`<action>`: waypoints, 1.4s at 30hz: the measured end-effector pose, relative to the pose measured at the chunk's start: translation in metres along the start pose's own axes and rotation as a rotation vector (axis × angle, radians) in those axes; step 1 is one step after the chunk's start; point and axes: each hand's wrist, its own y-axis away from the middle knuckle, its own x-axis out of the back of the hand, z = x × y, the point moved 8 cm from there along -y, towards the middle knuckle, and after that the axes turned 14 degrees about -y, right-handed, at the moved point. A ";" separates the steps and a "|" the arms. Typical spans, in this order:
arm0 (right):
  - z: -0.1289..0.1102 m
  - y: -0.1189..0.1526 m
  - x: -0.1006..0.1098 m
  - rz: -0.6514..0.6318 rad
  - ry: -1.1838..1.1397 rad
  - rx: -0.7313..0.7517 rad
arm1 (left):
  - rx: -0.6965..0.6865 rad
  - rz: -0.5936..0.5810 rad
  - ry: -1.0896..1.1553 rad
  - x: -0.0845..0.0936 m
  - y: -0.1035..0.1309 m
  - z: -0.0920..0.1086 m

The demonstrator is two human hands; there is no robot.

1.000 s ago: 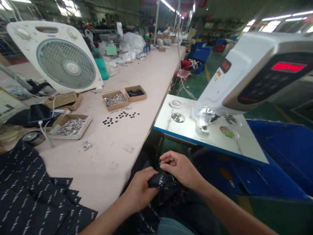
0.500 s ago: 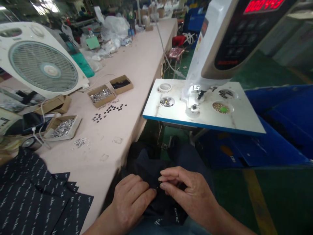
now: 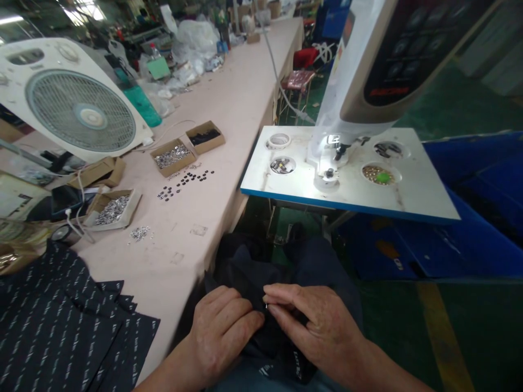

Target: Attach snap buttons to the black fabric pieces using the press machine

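Observation:
Dark fabric (image 3: pixel 281 340) with small white lettering lies over my lap. My left hand (image 3: pixel 224 326) is closed on this fabric, its fingers curled and the thumb pointing right. Just to the right, my right hand (image 3: pixel 310 318) pinches a tiny shiny piece (image 3: pixel 267 306) between thumb and fingertips, close above the cloth. The piece is too small to make out fully. Beyond my knees stands a white machine (image 3: pixel 327 158) with a lit head over a white work plate (image 3: pixel 351 196).
On the long table (image 3: pixel 183 212) at left are a box fan (image 3: pixel 87 114), boxes of metal parts (image 3: pixel 174 158), scattered black rounds (image 3: pixel 192 178) and stacked printed dark cloth (image 3: pixel 69 321). Blue bins (image 3: pixel 408 256) stand right of the machine. The plate's blue front edge lies beyond my hands.
The view has shifted slightly. A shiny piece now shows more clearly at my right fingertips; both hands keep nearly the same place. The red digits have left the view.

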 end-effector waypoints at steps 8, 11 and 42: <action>-0.013 -0.001 -0.003 -0.088 0.110 0.136 | 0.041 0.014 0.059 -0.002 0.001 -0.004; -0.019 -0.002 -0.003 -0.146 0.133 0.156 | 0.085 0.014 0.099 -0.004 0.002 -0.008; 0.036 -0.013 -0.010 -0.200 -0.494 -0.546 | 0.935 -0.694 1.033 -0.069 0.019 -0.049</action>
